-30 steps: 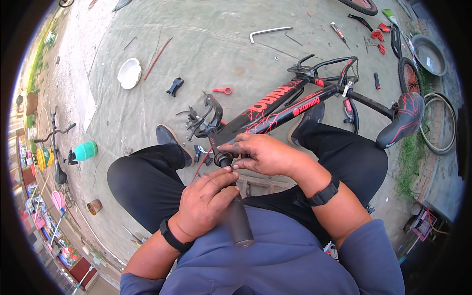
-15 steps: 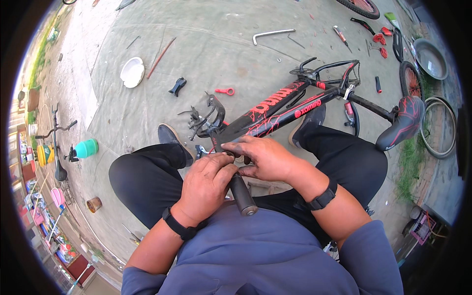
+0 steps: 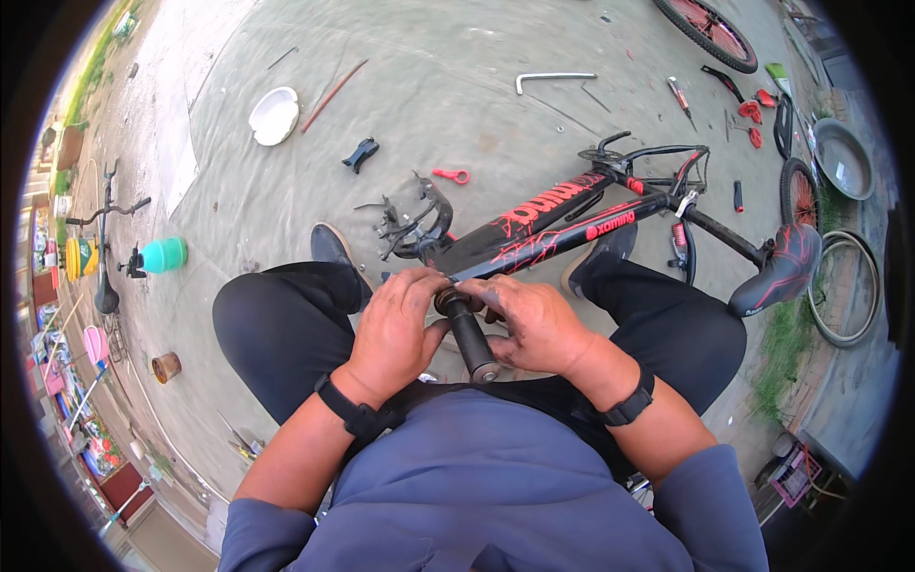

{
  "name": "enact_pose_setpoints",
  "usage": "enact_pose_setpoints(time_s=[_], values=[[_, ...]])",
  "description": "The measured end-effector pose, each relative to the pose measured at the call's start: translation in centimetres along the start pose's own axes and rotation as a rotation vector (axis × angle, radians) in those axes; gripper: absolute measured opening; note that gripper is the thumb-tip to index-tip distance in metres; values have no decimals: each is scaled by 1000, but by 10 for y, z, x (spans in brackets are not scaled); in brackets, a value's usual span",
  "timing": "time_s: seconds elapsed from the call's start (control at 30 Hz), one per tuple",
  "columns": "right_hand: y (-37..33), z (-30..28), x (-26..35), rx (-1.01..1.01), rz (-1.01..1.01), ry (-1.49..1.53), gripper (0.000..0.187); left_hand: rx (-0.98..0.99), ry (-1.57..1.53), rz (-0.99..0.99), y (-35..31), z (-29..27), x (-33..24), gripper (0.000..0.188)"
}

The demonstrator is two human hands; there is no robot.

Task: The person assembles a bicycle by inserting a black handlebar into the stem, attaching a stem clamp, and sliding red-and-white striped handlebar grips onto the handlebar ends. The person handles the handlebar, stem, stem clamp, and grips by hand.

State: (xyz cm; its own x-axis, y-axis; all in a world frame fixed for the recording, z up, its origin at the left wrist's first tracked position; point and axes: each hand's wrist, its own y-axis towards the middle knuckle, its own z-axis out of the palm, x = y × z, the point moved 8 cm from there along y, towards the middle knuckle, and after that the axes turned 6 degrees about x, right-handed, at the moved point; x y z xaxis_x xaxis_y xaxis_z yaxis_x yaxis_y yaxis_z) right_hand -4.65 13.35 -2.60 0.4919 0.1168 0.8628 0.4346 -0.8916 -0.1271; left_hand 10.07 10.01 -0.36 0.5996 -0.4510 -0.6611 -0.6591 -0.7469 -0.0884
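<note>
A black bicycle frame (image 3: 534, 229) with red markings lies slantwise between my legs. At its near end a dark tube (image 3: 470, 343) points toward my body, with a ring (image 3: 453, 297) round its far part. My left hand (image 3: 398, 319) curls at the ring from the left, fingertips on the frame's end, thumb beside the tube. From the right, my right hand (image 3: 534, 324) bends its fingers round the same spot, its thumb near the tube's lower end. The fingers partly hide the joint. A brake-like metal part (image 3: 415, 224) sits just beyond.
Around the frame lie a red ring-ended tool (image 3: 452, 175), a black clamp-like part (image 3: 360, 154), a white dish (image 3: 274, 116), a hex key (image 3: 555, 77) and a screwdriver (image 3: 681, 99). The saddle (image 3: 780, 272) rests by my right knee. A grey basin (image 3: 843, 159) stands far right.
My hands have moved apart a little, and the ring round the tube now shows between them. The whole view has shifted slightly.
</note>
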Motion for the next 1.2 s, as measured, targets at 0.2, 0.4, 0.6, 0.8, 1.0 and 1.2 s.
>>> enact_pose_setpoints(time_s=[0.2, 0.4, 0.6, 0.8, 1.0, 1.2], values=[[-1, -2, 5, -79, -61, -20, 52, 11, 0, -31, -1, 7, 12, 50], [2, 0, 8, -146, -115, -182, 53, 21, -16, -52, 0, 9, 17, 55], [4, 4, 8, -185, -165, -253, 50, 18, 9, -54, 3, 14, 21, 57], [5, 3, 10, -218, -190, -267, 46, 6, 43, -2, 12, 25, 26, 54], [4, 0, 14, -256, -219, -271, 46, -7, 40, 34, 12, 21, 26, 51], [10, -10, 16, -280, -271, -236, 49, 35, 54, 68, 25, 16, 30, 52]])
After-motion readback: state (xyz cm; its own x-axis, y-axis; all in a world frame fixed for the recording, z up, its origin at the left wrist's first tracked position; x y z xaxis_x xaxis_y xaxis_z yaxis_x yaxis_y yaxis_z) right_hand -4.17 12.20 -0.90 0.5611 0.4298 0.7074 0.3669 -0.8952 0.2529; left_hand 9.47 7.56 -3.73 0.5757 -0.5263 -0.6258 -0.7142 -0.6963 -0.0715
